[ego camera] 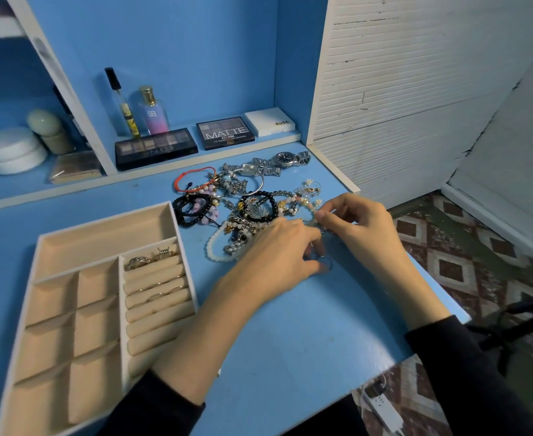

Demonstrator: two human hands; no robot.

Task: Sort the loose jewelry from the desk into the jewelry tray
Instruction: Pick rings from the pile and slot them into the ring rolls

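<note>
A beige jewelry tray (41, 247) lies at the left of the blue desk, with several rings (151, 258) tucked in its roll section. A tangled pile of loose jewelry (243, 199) lies in the middle of the desk: bead bracelets, a red cord bracelet (192, 179), a white bead bracelet (213, 247) and a silver watch (285, 158). My left hand (277, 250) is at the pile's near edge, its fingertips pinching a small metal ring (325, 262). My right hand (356, 221) pinches a small jewelry piece (318, 215) at the pile's right side.
Makeup palettes (155, 147), two perfume bottles (151, 111) and a white box (269, 122) stand on the back ledge. White jars (10, 151) sit on the left shelf. The desk's right edge (432, 278) drops to a patterned floor.
</note>
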